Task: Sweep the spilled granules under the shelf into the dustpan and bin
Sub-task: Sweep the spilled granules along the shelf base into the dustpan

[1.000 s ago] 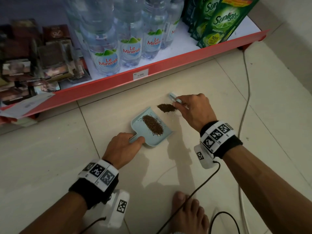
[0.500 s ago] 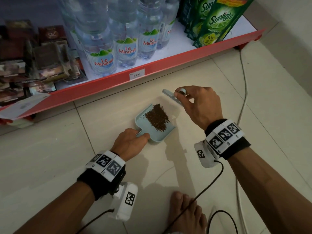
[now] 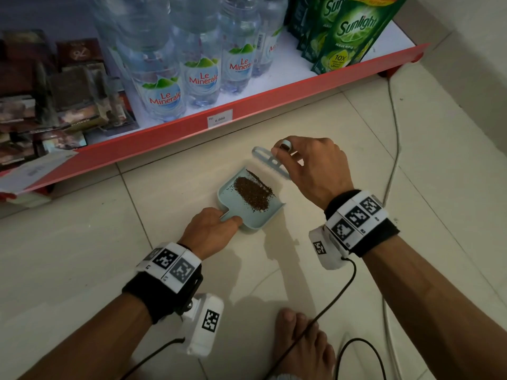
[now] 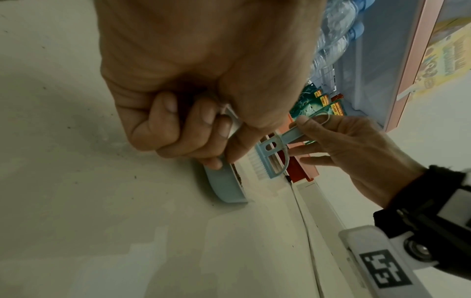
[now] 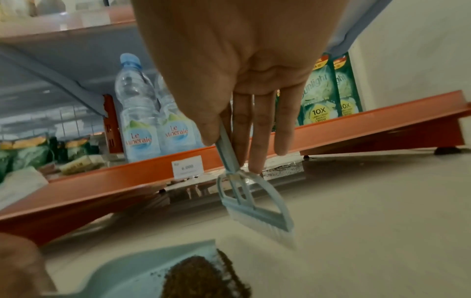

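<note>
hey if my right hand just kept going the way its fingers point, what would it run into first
Probably the floor in front of the red shelf edge. The right hand points down toward the shelf, pinching the brush, whose bristles would likely touch first. Depth is unclear.

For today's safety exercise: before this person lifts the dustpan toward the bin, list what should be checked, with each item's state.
1. Left hand has a grip on the dustpan handle: ok.
2. Granules piled inside the pan: ok.
3. Brush lifted clear of the pan, held by the right hand: ok.
4. Floor under the shelf swept: not ok, specks remain.
5. Pan level: cannot tell.
6. Bin within reach: cannot tell.
</note>
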`<state>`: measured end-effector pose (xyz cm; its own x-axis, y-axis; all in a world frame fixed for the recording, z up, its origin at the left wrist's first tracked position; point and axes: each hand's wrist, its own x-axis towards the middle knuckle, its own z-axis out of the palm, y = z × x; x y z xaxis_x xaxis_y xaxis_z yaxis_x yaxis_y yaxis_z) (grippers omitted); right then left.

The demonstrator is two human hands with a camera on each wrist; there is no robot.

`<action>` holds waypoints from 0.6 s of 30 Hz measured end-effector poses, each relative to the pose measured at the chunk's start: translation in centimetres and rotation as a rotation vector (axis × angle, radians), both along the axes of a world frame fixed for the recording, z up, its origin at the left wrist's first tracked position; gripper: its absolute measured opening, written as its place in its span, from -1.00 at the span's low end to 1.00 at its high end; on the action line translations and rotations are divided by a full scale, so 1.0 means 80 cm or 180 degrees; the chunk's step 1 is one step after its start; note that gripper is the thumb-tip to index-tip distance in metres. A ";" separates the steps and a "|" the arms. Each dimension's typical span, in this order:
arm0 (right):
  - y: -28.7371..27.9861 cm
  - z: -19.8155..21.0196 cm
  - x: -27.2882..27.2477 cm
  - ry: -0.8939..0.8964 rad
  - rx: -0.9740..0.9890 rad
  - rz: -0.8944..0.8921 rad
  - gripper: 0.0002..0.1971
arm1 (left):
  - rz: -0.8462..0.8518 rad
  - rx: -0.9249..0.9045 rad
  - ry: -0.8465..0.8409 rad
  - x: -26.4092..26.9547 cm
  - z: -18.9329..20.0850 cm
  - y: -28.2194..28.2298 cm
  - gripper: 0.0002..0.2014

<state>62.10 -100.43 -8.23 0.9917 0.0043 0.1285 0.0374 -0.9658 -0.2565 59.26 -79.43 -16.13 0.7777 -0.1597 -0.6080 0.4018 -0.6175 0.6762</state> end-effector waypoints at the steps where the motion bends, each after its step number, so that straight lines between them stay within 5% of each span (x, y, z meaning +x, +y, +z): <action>1: -0.002 -0.001 0.002 0.0057 -0.0115 -0.0059 -0.62 | 0.0008 0.0001 0.0001 0.000 0.000 0.000 -0.60; 8: 0.013 -0.010 -0.016 0.0677 0.0055 0.0247 -0.57 | 0.0021 -0.0016 0.0092 0.000 0.001 0.000 -0.62; 13: 0.012 0.003 -0.021 0.0221 0.0465 0.0123 -0.66 | 0.0031 -0.0015 0.0127 -0.001 0.001 0.001 -0.61; 18: -0.001 0.003 -0.013 0.0320 -0.0140 -0.0236 -0.64 | -0.0001 -0.0097 0.0123 -0.002 0.001 0.001 -0.69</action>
<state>61.04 -100.54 -8.01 0.9974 -0.0662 0.0297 -0.0584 -0.9753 -0.2128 59.09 -79.33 -16.03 0.7537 -0.1788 -0.6324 0.4278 -0.5971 0.6786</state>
